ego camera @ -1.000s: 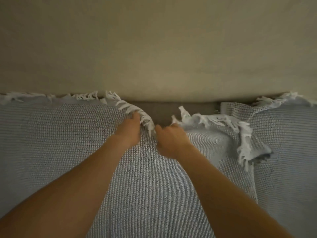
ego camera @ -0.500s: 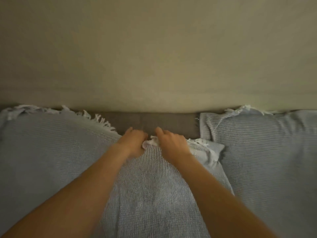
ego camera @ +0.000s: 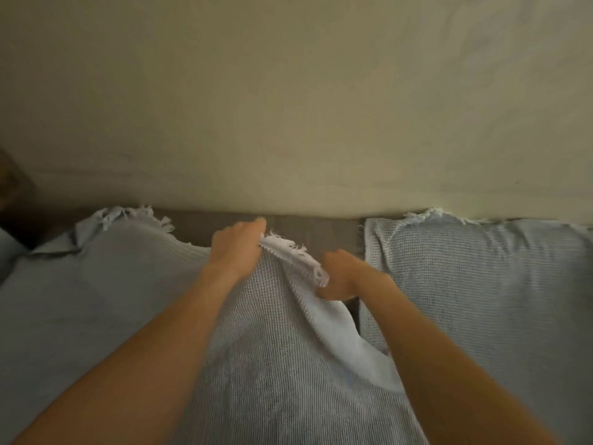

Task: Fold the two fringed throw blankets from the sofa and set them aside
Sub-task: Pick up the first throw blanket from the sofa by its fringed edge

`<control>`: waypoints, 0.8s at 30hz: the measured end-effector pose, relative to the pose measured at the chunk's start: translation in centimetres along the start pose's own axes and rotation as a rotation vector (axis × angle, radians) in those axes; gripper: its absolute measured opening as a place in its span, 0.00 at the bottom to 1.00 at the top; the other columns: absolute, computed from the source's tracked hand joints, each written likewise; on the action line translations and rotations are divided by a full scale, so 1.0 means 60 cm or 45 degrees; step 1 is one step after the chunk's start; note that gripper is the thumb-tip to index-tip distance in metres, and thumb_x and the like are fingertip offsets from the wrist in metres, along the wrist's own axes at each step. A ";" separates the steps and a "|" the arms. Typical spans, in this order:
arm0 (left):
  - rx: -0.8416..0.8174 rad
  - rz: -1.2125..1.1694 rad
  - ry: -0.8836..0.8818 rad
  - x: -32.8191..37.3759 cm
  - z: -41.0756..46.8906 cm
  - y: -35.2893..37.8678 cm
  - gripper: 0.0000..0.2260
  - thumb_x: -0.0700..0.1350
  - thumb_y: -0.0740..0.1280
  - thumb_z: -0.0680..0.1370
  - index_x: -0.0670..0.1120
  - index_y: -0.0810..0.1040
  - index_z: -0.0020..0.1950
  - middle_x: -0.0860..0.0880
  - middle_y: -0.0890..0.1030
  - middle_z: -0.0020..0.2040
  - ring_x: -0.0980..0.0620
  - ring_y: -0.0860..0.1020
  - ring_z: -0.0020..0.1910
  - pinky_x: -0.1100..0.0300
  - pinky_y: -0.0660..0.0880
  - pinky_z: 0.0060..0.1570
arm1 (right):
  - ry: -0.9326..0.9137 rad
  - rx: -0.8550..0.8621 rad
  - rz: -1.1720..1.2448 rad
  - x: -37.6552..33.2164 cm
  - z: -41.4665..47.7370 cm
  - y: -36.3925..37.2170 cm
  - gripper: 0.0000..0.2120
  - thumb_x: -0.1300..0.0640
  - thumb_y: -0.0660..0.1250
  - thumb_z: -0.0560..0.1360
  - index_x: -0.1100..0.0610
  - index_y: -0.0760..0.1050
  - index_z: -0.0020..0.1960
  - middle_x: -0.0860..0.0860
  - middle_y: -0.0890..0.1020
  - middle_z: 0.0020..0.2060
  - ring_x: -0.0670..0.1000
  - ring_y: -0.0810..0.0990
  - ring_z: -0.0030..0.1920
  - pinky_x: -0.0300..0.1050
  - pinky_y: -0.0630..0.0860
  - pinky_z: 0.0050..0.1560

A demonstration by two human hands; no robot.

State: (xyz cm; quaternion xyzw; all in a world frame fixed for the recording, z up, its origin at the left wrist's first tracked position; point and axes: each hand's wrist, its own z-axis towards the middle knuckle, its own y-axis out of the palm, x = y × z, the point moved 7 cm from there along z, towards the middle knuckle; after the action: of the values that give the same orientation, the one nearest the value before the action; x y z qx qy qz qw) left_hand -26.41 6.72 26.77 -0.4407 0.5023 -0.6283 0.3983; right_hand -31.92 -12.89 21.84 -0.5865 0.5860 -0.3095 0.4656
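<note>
A pale blue waffle-weave throw blanket (ego camera: 134, 300) with white fringe covers the left and middle of the sofa. My left hand (ego camera: 237, 248) and my right hand (ego camera: 343, 277) both grip its fringed top edge (ego camera: 295, 258), bunched and lifted between them off the sofa back. The cloth hangs from that edge toward me between my forearms. A second, matching fringed blanket (ego camera: 481, 284) lies draped over the sofa on the right, apart from both hands.
The brown sofa back (ego camera: 314, 229) shows as a bare strip behind my hands. A plain cream wall (ego camera: 288, 107) rises right behind it. Something dark sits at the far left edge (ego camera: 9, 194).
Both hands have gathered the left blanket's fringed edge and pulled it up and toward me. My right hand has moved right, away from the left. More bare sofa back now shows.
</note>
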 end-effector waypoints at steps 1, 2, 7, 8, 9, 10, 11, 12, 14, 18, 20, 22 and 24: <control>0.041 -0.021 -0.044 -0.005 -0.004 -0.014 0.09 0.37 0.65 0.80 0.50 0.70 0.54 0.50 0.77 0.43 0.39 0.81 0.46 0.52 0.68 0.39 | 0.015 -0.061 -0.013 0.001 -0.006 0.009 0.14 0.47 0.74 0.67 0.53 0.72 0.38 0.49 0.78 0.35 0.57 0.83 0.40 0.53 0.84 0.43; 0.090 -0.061 -0.093 -0.011 -0.007 -0.028 0.10 0.37 0.65 0.80 0.50 0.70 0.56 0.48 0.78 0.45 0.39 0.81 0.45 0.51 0.69 0.40 | 0.034 -0.088 -0.028 0.002 -0.009 0.015 0.13 0.47 0.74 0.68 0.53 0.74 0.40 0.49 0.80 0.37 0.58 0.84 0.44 0.54 0.84 0.49; 0.363 -0.468 -0.466 -0.051 -0.028 -0.080 0.08 0.36 0.65 0.81 0.45 0.73 0.58 0.46 0.77 0.48 0.44 0.73 0.45 0.52 0.68 0.43 | 0.115 0.386 0.290 0.004 -0.034 -0.059 0.17 0.50 0.65 0.80 0.62 0.76 0.41 0.55 0.80 0.35 0.61 0.83 0.45 0.53 0.77 0.53; 0.392 -0.548 -0.514 -0.058 -0.029 -0.085 0.08 0.36 0.66 0.81 0.44 0.74 0.59 0.45 0.78 0.49 0.45 0.73 0.46 0.52 0.69 0.44 | 0.129 0.553 0.512 0.005 -0.043 -0.084 0.14 0.53 0.65 0.80 0.63 0.76 0.42 0.56 0.80 0.35 0.61 0.81 0.40 0.50 0.77 0.40; 0.383 -0.588 -0.513 -0.058 -0.029 -0.090 0.08 0.38 0.68 0.81 0.44 0.75 0.59 0.45 0.80 0.51 0.45 0.74 0.47 0.52 0.70 0.45 | 0.147 0.721 0.717 0.006 -0.057 -0.108 0.10 0.56 0.65 0.80 0.61 0.75 0.44 0.53 0.79 0.34 0.57 0.79 0.36 0.47 0.71 0.32; 0.343 -0.590 -0.469 -0.054 -0.026 -0.092 0.08 0.42 0.70 0.81 0.44 0.76 0.60 0.46 0.81 0.52 0.46 0.76 0.47 0.53 0.72 0.46 | 0.182 0.881 0.922 0.008 -0.070 -0.128 0.07 0.59 0.64 0.81 0.59 0.73 0.45 0.51 0.77 0.33 0.53 0.76 0.33 0.45 0.67 0.30; 0.290 -0.569 -0.406 -0.045 -0.023 -0.096 0.10 0.47 0.72 0.81 0.46 0.77 0.59 0.48 0.81 0.52 0.46 0.78 0.48 0.53 0.73 0.47 | 0.223 1.047 1.129 0.012 -0.085 -0.146 0.05 0.61 0.63 0.81 0.58 0.72 0.46 0.50 0.76 0.34 0.50 0.74 0.32 0.45 0.66 0.32; 0.239 -0.538 -0.343 -0.036 -0.021 -0.095 0.11 0.51 0.73 0.80 0.48 0.78 0.58 0.49 0.82 0.51 0.46 0.80 0.48 0.53 0.76 0.47 | 0.262 1.204 1.339 0.015 -0.101 -0.158 0.03 0.62 0.63 0.80 0.57 0.72 0.47 0.51 0.78 0.36 0.50 0.74 0.33 0.45 0.69 0.34; 0.194 -0.530 -0.227 -0.017 -0.019 -0.098 0.11 0.56 0.74 0.79 0.51 0.81 0.55 0.51 0.84 0.48 0.46 0.82 0.46 0.52 0.79 0.44 | 0.283 1.421 1.570 0.014 -0.127 -0.174 0.06 0.63 0.64 0.78 0.53 0.72 0.50 0.55 0.82 0.41 0.51 0.77 0.35 0.49 0.72 0.35; 0.190 -0.532 -0.095 0.005 -0.018 -0.094 0.05 0.44 0.73 0.77 0.49 0.88 0.50 0.46 0.87 0.45 0.44 0.84 0.44 0.57 0.72 0.38 | 0.222 1.200 0.911 -0.035 -0.142 -0.191 0.13 0.52 0.70 0.75 0.49 0.72 0.58 0.49 0.81 0.42 0.52 0.80 0.37 0.47 0.75 0.34; 0.130 -0.534 -0.101 0.003 -0.017 -0.084 0.07 0.40 0.71 0.76 0.48 0.89 0.46 0.46 0.88 0.43 0.45 0.84 0.43 0.59 0.69 0.34 | 0.260 1.045 0.636 -0.052 -0.141 -0.180 0.19 0.47 0.69 0.74 0.46 0.74 0.64 0.48 0.78 0.51 0.53 0.80 0.42 0.47 0.75 0.41; 0.055 -0.577 -0.079 0.007 -0.019 -0.078 0.08 0.44 0.69 0.74 0.47 0.88 0.43 0.46 0.87 0.41 0.46 0.83 0.41 0.59 0.70 0.33 | 0.151 0.988 0.640 -0.067 -0.137 -0.161 0.28 0.44 0.70 0.72 0.43 0.71 0.71 0.49 0.75 0.58 0.53 0.81 0.47 0.50 0.79 0.48; -0.062 -0.707 -0.021 0.020 -0.029 -0.073 0.09 0.46 0.68 0.74 0.51 0.86 0.36 0.51 0.85 0.35 0.51 0.82 0.37 0.57 0.73 0.34 | -0.040 0.934 0.706 -0.089 -0.125 -0.138 0.39 0.41 0.73 0.69 0.40 0.66 0.78 0.48 0.77 0.61 0.52 0.82 0.56 0.51 0.80 0.55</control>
State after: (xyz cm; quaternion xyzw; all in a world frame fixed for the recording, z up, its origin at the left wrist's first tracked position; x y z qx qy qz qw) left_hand -28.64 6.87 31.07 -0.5761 0.3740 -0.6975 0.2045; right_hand -36.12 -10.03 33.17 -0.2085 0.5654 -0.3512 0.7166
